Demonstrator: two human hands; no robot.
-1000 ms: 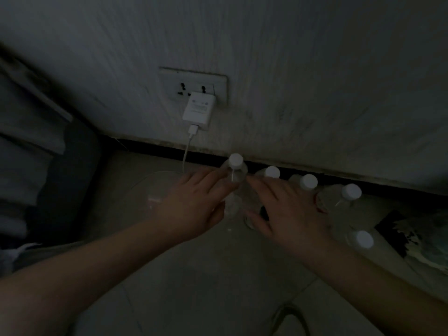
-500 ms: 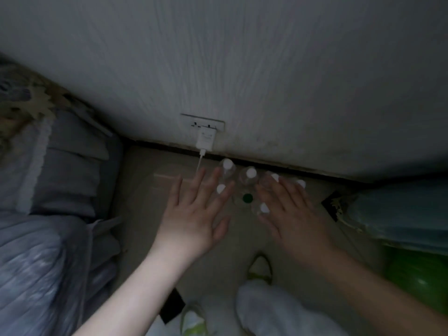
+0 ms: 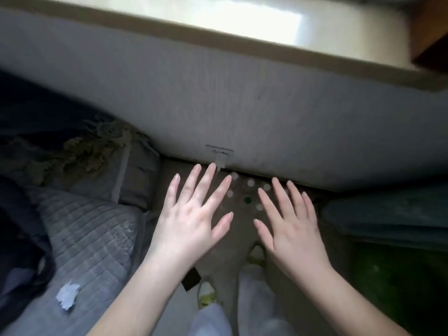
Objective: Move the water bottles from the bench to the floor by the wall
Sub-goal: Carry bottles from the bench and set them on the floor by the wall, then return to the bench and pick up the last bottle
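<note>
The left hand [image 3: 191,214] and right hand [image 3: 288,221] hung spread and empty, well above the water bottles [image 3: 247,192]. These stood clustered on the floor [image 3: 232,241] against the wall [image 3: 266,117], ahead between both hands and about equally near each, long axes upright, caps pointing toward the camera.

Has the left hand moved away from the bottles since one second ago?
Yes. The open left hand no longer touches the clear white-capped plastic bottles; it has pulled back from the white wall socket, toward the person.
</note>
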